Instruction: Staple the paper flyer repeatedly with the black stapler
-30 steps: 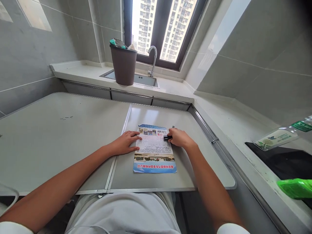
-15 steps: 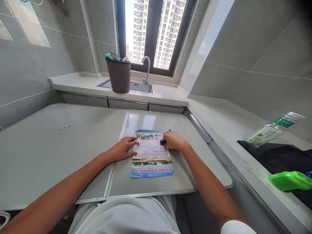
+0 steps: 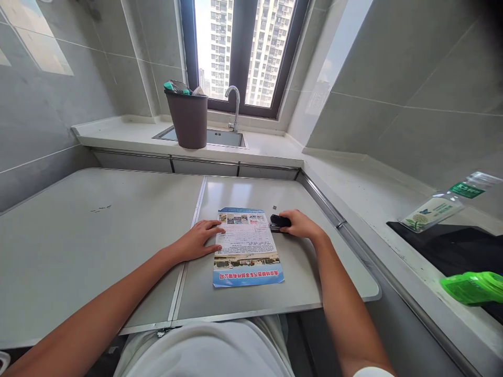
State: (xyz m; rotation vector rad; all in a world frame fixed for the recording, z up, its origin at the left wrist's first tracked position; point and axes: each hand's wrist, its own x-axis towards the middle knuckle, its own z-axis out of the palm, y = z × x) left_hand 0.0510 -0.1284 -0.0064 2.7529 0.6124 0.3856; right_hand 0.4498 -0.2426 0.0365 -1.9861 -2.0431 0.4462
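Observation:
A printed leaflet (image 3: 247,246) with blue ends and a photo strip lies flat on the pale folding table (image 3: 129,209). My left hand (image 3: 202,238) rests on the table with fingers spread, its fingertips on the leaflet's left edge. Just off the leaflet's right edge, my right hand (image 3: 302,225) grips a small black stapler (image 3: 280,221), its front end pointing left at the paper. A tiny dark metallic piece (image 3: 274,207), perhaps a strip of staples, lies behind the stapler.
A dark bin (image 3: 187,119) with stuff in it stands at the sink (image 3: 226,139) beside a tap (image 3: 234,107). On the right-hand counter lie a clear bottle (image 3: 434,209), a bright green bottle (image 3: 471,288) and black material (image 3: 444,251). A metal rail (image 3: 320,192) borders the table.
My right hand has moved right, bringing the stapler from over the leaflet to just beyond its right edge. The left hand stays on the paper. The view has shifted slightly.

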